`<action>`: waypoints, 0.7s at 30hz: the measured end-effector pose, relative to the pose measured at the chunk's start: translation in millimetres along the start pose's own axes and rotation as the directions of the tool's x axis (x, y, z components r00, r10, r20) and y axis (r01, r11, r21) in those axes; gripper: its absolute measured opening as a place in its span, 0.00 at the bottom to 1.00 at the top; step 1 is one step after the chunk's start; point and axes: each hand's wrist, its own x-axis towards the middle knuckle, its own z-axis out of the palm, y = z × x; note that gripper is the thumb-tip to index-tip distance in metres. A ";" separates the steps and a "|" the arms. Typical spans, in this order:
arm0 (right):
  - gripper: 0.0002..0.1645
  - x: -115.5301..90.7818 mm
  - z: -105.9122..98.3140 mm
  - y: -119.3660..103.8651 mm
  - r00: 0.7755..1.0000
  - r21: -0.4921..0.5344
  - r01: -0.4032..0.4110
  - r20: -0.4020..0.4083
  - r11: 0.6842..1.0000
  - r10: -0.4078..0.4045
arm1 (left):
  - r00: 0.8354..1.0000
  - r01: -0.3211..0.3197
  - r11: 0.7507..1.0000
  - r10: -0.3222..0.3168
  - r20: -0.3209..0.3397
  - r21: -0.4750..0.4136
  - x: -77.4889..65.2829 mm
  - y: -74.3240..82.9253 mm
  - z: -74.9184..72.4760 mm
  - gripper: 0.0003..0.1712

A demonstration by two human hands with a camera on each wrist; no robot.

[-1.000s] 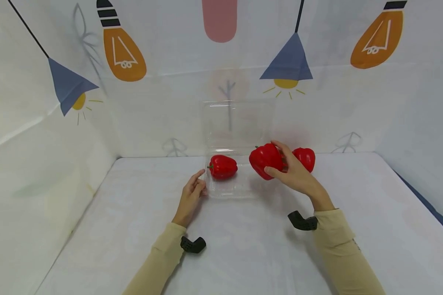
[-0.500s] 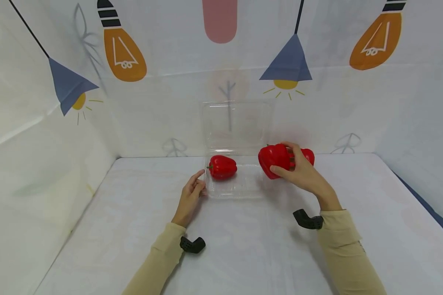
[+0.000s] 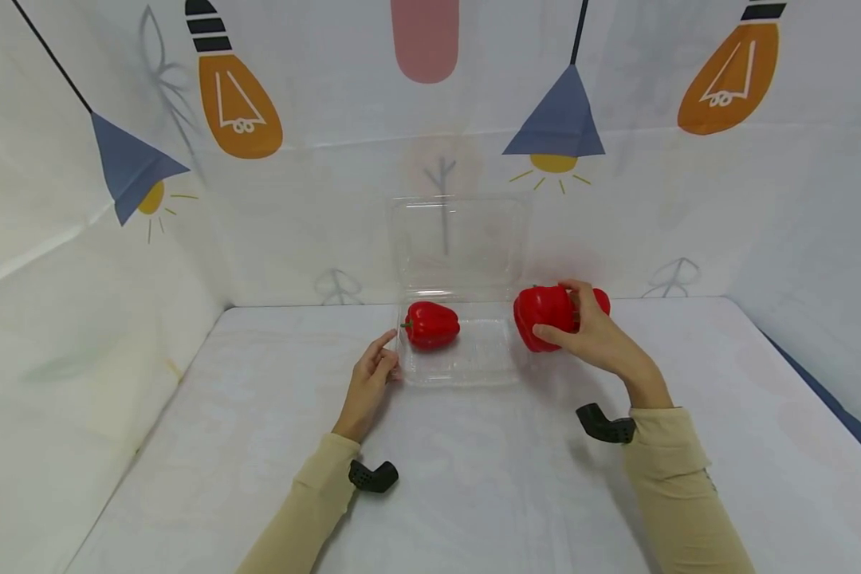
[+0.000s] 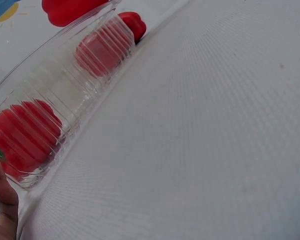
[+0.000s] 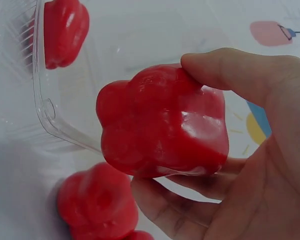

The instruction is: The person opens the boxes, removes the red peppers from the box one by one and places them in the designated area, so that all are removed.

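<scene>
My right hand (image 3: 606, 339) grips a red bell pepper (image 5: 160, 125) between thumb and fingers, raised at the right end of a clear plastic container (image 3: 473, 367). Inside the container, at its left end, a second red bell pepper (image 3: 432, 325) lies on its side with its green stem to the left. With its fingers bent, my left hand (image 3: 367, 387) touches the container's left side. Beyond the container's right end, more red pepper (image 5: 97, 202) shows on the table; the held pepper and right hand partly hide it in the head view.
The container's hinged clear lid (image 3: 459, 247) stands raised against the patterned cloth wall (image 3: 316, 199) at the back. White cloth covers the table (image 3: 459, 486). Black wrist cameras (image 3: 373, 477) sit at both cuffs.
My right hand has moved right with the held pepper, from over the container's right part to its right end. The left hand, the container and the pepper in it stay in place.
</scene>
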 end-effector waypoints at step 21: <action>0.53 -3.4 -6.0 7.6 0.999 -0.014 -0.017 0.042 1.000 0.017 | 1.000 0.023 1.000 -0.023 0.003 0.014 -0.7 2.2 -0.2 0.23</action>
